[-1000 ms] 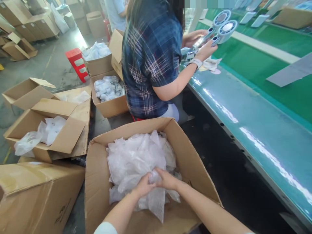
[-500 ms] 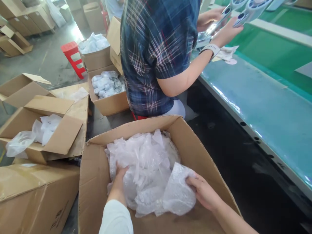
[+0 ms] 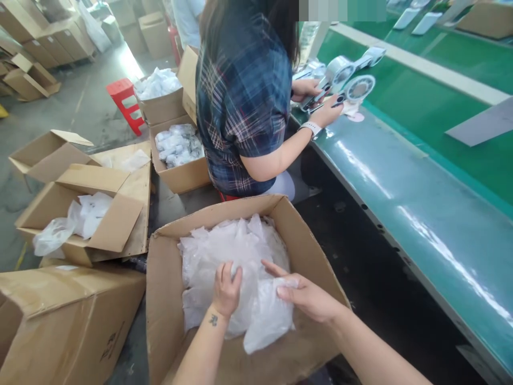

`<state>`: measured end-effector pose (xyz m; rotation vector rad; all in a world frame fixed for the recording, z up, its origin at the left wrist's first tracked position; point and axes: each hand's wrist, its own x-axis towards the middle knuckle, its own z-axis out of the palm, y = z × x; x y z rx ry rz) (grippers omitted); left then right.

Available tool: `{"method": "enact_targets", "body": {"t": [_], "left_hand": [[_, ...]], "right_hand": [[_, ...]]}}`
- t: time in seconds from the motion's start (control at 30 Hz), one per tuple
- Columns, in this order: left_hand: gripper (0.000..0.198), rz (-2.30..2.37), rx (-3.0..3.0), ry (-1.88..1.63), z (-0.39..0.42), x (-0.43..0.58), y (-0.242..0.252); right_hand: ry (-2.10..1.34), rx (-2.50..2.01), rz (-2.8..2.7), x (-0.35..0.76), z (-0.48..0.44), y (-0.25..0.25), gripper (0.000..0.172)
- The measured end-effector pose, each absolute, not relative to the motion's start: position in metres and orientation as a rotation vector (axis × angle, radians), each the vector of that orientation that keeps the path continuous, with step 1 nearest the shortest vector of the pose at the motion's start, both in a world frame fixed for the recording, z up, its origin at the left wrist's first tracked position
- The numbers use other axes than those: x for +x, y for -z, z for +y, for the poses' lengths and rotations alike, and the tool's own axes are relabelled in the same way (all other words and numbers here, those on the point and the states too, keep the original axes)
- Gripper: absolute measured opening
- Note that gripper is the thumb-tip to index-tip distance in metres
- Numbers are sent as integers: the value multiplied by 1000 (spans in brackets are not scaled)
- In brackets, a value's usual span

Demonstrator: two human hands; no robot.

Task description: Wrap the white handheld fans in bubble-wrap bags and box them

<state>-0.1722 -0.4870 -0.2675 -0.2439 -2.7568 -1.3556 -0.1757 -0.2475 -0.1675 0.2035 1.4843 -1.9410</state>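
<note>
The two hands are apart, both over the big box (image 3: 160, 299). The right hand (image 3: 306, 294) has one white bag (image 3: 266, 318) between its thumb and its fingers; the bag hangs at 8 o'clock from this hand and at 4 o'clock from the left hand (image 3: 227, 291). The left hand is half curled, its thumb and fingertips parted; whether it touches the pile (image 3: 212, 256) below it, I cannot tell. The pile is of similar bags, too mixed to count, and it lies inside the big box, at 12 o'clock from the left hand.

Seen from the big box, one co-worker (image 3: 248, 117) in a checked shirt sits at 12 o'clock and holds at least two fans (image 3: 359, 88); the exact number is blurred. At 2 o'clock runs one table (image 3: 401, 176). At 11 o'clock are one red stool (image 3: 122, 93) and two smaller boxes (image 3: 186, 179) filled with white packets (image 3: 178, 144). At 10 o'clock, one flapped box (image 3: 116, 222) contains white wrapping (image 3: 92, 214).
</note>
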Motion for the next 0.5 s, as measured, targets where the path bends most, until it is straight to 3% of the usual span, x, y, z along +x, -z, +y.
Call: {"method": "enact_targets", "body": {"t": [0.23, 0.37, 0.43, 0.5], "left_hand": [[24, -2633, 20, 1539, -468, -160, 196], [15, -2450, 546, 1906, -479, -161, 171], [27, -2308, 659, 2216, -481, -161, 160], [52, -2343, 501, 2564, -475, -161, 150]], "right_hand": [[1832, 292, 1686, -174, -266, 166, 45], [1838, 269, 1772, -167, -244, 154, 44], [1734, 118, 1870, -164, -233, 138, 41], [1622, -51, 1917, -163, -226, 121, 40]]}}
